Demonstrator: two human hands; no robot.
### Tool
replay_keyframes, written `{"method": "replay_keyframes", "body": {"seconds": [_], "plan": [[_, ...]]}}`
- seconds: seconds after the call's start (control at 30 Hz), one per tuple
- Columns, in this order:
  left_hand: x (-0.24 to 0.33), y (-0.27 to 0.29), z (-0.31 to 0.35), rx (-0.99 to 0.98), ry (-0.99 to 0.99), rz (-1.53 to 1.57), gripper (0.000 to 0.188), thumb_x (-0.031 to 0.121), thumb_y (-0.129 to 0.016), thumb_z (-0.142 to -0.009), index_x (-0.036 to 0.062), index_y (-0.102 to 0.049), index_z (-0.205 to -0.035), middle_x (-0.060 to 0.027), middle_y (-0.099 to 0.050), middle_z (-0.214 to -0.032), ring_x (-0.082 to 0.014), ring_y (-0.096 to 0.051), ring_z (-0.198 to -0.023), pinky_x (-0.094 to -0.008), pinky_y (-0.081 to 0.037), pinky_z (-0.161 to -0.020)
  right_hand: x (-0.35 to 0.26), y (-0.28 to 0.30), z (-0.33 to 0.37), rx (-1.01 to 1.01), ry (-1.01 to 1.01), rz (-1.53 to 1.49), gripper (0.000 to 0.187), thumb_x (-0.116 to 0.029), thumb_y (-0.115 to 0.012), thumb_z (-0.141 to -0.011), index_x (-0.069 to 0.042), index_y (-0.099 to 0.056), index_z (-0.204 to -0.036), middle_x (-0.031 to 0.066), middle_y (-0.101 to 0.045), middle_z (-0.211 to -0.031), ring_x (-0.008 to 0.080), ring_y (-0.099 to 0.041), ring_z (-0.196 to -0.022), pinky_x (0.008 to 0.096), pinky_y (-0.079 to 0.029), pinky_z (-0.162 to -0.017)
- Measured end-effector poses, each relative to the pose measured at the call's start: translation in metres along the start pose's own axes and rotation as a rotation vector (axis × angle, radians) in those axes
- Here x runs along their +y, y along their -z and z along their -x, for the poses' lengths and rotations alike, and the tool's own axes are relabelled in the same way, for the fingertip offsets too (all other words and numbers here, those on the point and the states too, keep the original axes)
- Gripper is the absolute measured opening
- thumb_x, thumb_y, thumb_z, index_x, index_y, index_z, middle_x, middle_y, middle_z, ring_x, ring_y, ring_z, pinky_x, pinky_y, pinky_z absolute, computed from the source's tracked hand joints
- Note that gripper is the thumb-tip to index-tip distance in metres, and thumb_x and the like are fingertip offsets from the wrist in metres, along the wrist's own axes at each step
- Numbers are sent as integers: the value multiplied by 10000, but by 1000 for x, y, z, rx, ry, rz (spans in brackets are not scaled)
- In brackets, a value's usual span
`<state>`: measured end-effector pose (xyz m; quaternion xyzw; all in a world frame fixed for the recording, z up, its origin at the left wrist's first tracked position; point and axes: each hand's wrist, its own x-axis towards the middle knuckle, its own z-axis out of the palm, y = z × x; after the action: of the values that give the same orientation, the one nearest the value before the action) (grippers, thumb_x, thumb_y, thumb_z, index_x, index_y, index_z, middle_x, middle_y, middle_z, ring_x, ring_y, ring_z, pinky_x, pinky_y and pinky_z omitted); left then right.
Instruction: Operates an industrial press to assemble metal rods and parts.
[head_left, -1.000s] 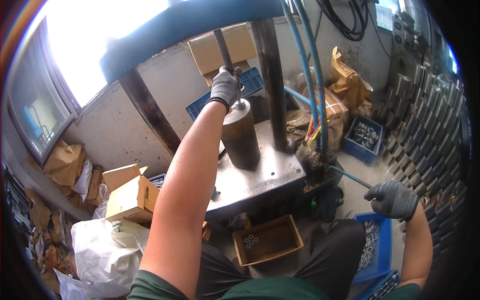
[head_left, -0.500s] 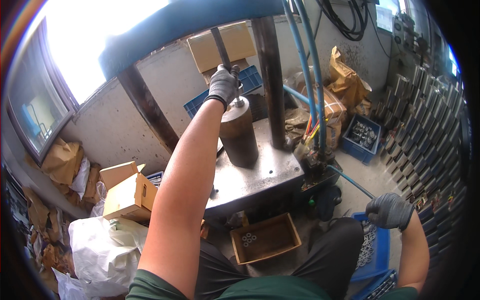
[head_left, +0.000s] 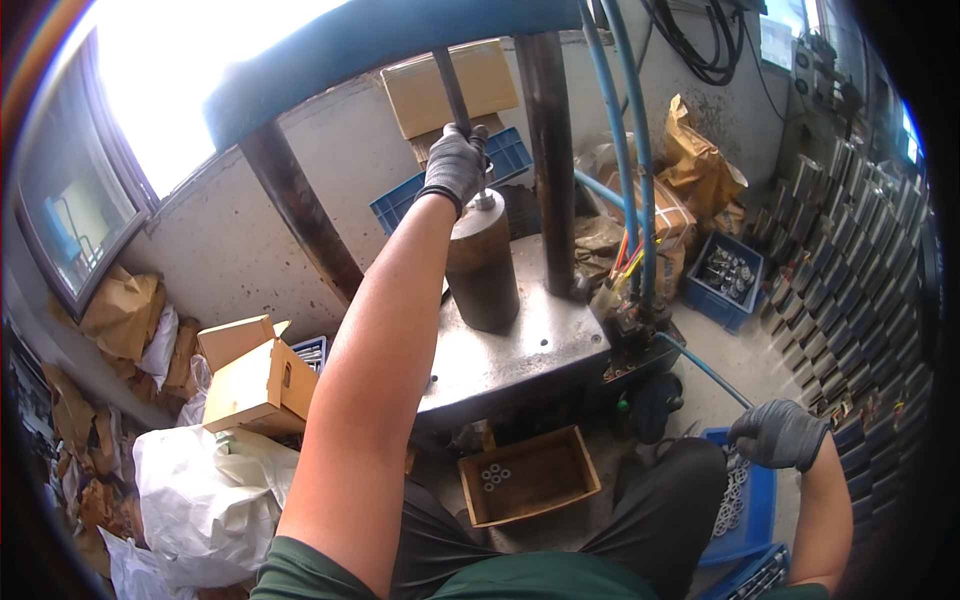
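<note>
My left hand (head_left: 456, 166), in a grey glove, reaches up to a press and is closed at the lower end of a dark upright metal rod (head_left: 451, 88). What its fingers hold there is mostly hidden; a bit of shiny metal shows beside the fingertips. Directly below, a thick steel cylinder (head_left: 481, 268) stands upright on the metal press table (head_left: 500, 356), a small bright fitting (head_left: 484, 199) on its top. My right hand (head_left: 778, 434), also gloved in grey, is wrapped round the end of a thin blue lever (head_left: 706, 372) at the right.
Under the table lies a shallow wooden box (head_left: 540, 490) with several metal rings. Beside my right knee is a blue bin (head_left: 764, 500) of rings. Stacked metal tubes (head_left: 850, 260) line the right; a cardboard box (head_left: 250, 385) and white sack (head_left: 205, 500) lie left. Dark posts (head_left: 545, 160) flank the cylinder.
My right hand has dropped slightly, with the outer end of the blue lever. My left hand stays at the foot of the rod. The view has shifted a little.
</note>
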<state>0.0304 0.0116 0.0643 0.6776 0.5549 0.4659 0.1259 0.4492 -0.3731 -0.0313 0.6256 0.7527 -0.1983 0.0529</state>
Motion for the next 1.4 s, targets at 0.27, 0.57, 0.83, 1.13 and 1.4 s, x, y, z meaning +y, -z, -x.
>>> {"method": "replay_keyframes", "body": {"seconds": [0.27, 0.57, 0.83, 1.13, 1.4], "plan": [[7, 2, 10, -7, 39, 12, 457, 445, -577, -1128, 15, -622, -1276, -95, -763, -861, -186, -766, -778, -363, -627, -713, -4, 23, -31, 793, 161, 44, 208, -29, -737, -858, -9, -744, -1064, 200, -738, -951, 391, -742, -934, 429, -603, -861], [6, 3, 11, 16, 27, -29, 455, 438, -577, -1129, 15, -617, -1291, -122, -782, -900, -215, -786, -816, -375, -636, -719, 22, 132, -155, 1322, 261, -156, 339, -40, -696, -1011, -6, -704, -1349, 148, -794, -1112, 227, -776, -983, 344, -618, -889], [2, 1, 11, 8, 17, -18, 422, 407, -580, -1131, 33, -613, -1325, -112, -766, -872, -207, -779, -794, -376, -634, -707, 32, 76, -92, 926, 192, -149, 400, 7, -717, -917, -66, -731, -1310, 164, -777, -1099, 268, -776, -958, 343, -612, -876], [2, 2, 12, 3, 10, -40, 417, 384, -555, -1144, 23, -601, -1348, -116, -761, -881, -207, -779, -828, -376, -626, -752, -1, -16, 0, -28, 64, 56, 255, -289, -775, -877, -120, -828, -1060, 153, -790, -953, 343, -774, -896, 430, -612, -856], [5, 3, 14, -18, 40, 41, 434, 409, -556, -1141, 23, -600, -1334, -124, -762, -905, -204, -776, -835, -380, -627, -765, 4, -1, -5, 180, 44, -78, 341, -346, -754, -885, -110, -824, -1121, 157, -799, -998, 355, -776, -950, 443, -617, -889]]}}
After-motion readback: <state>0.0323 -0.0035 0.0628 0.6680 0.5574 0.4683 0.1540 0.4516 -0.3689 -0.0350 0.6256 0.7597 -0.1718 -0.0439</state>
